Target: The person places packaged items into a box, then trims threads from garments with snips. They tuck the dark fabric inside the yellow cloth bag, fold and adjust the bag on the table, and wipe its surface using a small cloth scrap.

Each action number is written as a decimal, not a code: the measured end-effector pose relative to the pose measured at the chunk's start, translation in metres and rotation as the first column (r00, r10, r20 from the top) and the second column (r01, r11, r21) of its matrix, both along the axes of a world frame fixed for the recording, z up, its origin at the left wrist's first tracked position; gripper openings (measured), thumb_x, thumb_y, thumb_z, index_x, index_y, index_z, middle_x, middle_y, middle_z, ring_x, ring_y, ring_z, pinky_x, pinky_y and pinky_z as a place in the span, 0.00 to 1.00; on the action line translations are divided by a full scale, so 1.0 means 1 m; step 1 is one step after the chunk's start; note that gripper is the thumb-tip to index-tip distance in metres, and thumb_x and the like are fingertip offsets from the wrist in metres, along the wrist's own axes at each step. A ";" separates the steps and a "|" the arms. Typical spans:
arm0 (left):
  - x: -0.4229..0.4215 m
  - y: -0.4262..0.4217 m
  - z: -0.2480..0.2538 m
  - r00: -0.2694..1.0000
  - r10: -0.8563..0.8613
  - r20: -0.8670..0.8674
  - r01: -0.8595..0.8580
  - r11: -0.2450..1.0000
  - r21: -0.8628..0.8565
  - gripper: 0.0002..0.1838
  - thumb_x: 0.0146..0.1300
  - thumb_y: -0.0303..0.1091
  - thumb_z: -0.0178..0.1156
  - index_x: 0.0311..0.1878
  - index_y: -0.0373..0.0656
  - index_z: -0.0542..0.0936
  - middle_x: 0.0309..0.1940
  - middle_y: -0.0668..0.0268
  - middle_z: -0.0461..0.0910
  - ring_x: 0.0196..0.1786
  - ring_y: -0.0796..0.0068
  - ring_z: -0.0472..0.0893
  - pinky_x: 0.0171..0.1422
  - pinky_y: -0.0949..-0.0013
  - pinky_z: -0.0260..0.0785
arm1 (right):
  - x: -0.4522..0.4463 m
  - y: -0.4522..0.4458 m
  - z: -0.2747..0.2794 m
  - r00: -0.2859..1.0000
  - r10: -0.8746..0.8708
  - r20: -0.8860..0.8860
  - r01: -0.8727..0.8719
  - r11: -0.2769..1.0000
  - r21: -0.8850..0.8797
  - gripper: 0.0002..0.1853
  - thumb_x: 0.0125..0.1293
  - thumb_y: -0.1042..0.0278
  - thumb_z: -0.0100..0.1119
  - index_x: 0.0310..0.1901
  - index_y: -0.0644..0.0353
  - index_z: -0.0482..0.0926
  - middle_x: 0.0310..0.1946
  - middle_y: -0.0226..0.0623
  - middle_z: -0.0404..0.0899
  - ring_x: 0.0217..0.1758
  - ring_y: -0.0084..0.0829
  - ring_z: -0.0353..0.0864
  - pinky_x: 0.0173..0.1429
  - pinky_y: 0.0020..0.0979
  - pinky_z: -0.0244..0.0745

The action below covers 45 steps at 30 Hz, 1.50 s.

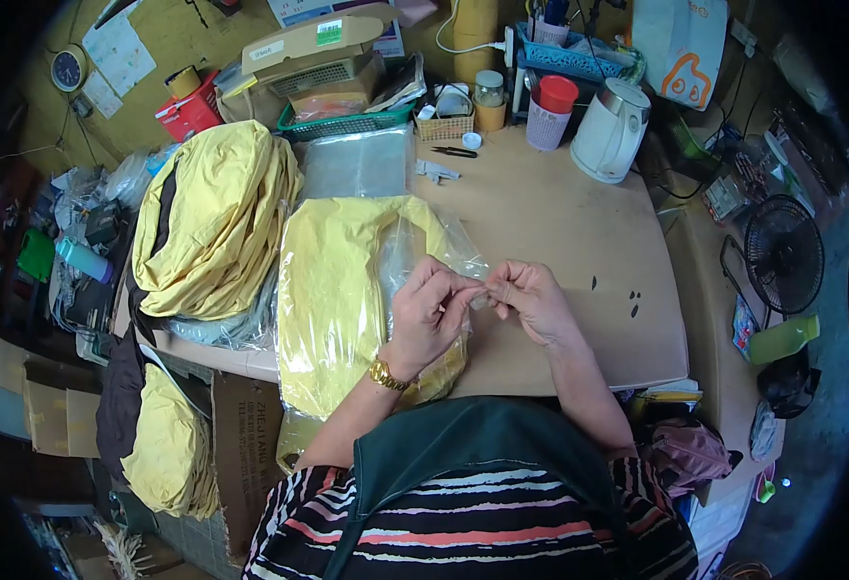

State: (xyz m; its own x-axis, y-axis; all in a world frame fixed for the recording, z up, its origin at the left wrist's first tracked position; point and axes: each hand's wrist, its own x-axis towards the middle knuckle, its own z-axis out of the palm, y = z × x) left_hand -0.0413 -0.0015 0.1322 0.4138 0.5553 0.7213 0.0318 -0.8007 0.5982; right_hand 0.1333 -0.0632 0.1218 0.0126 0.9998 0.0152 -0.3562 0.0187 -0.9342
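Observation:
My left hand (pixel 434 307), with a gold watch (pixel 387 375) at the wrist, is closed in a pinch over the table. Opposite it, my right hand (pixel 531 298) pinches too, fingertips nearly touching the left ones. Between them shows a small pale, translucent bit (pixel 480 301), too small to name. Below and left of my hands lies a folded yellow garment (pixel 333 290) inside a clear plastic bag (pixel 455 253). The bag's clear edge reaches close to my left fingers; whether they hold it I cannot tell.
A tall pile of folded yellow garments (pixel 212 222) stands at the left, with clear plastic sheets (pixel 357 164) behind. On the table (pixel 579 232) are a white kettle (pixel 612 130), a cup (pixel 548 116), a pen (pixel 454 152) and a crumpled scrap (pixel 437 171). A black fan (pixel 783 253) stands right.

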 end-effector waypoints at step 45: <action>-0.050 0.146 -0.047 0.580 -0.135 -0.803 -0.329 0.863 -0.383 0.29 0.65 0.59 0.59 0.42 0.36 0.84 0.31 0.61 0.83 0.36 0.71 0.82 0.43 0.69 0.73 | 0.117 0.039 -0.099 -0.298 -0.221 0.929 0.422 0.842 0.336 0.34 0.65 0.43 0.57 0.69 0.45 0.64 0.72 0.44 0.58 0.76 0.48 0.53 0.73 0.65 0.43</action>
State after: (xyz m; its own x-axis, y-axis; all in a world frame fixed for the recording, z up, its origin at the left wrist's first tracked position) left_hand -0.0915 0.1446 0.0848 0.5949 0.7743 -0.2159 0.7275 -0.4044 0.5543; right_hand 0.2503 -0.0240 0.0225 0.4053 0.8465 0.3451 0.9139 -0.3653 -0.1773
